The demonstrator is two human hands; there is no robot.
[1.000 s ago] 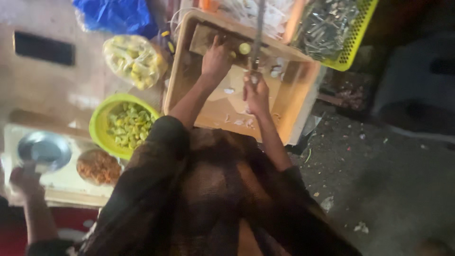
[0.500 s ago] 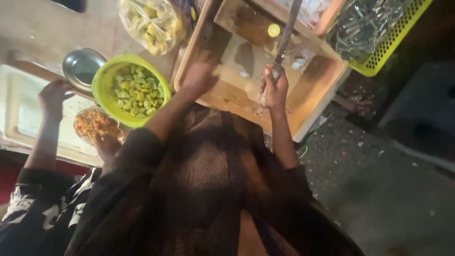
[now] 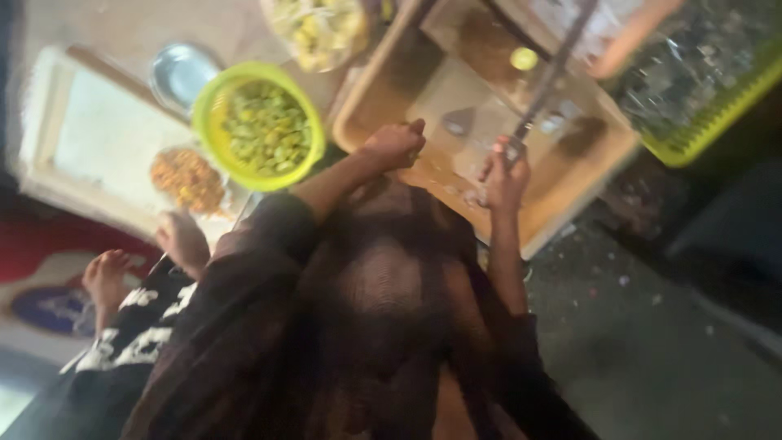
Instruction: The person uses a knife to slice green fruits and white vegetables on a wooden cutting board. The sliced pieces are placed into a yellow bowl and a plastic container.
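The head view is blurred and tilted, looking down over a dark brown garment to two bare forearms. The right hand is closed around the lower end of a long dark blade, which rises steeply away from it toward the far edge of the scene. The left hand is curled into a loose fist just left of the right one; whether it holds anything cannot be told. Both hands sit over a shallow wooden tray with raised sides, which has pale boards inside it and a small round yellow piece lying toward its far side.

Left of the tray stands a bright green round bowl filled with chopped yellow-green pieces. Beyond it, at the far edge, is a clear bag of pale yellow pieces. Just left of the green bowl lies a small steel dish, and nearer, a small heap of orange-brown bits rests on a white board. At the far right, a yellow-green slotted basket holds greyish metal items too blurred to name.

At the near left, another person's bare feet and a dark printed sleeve show.
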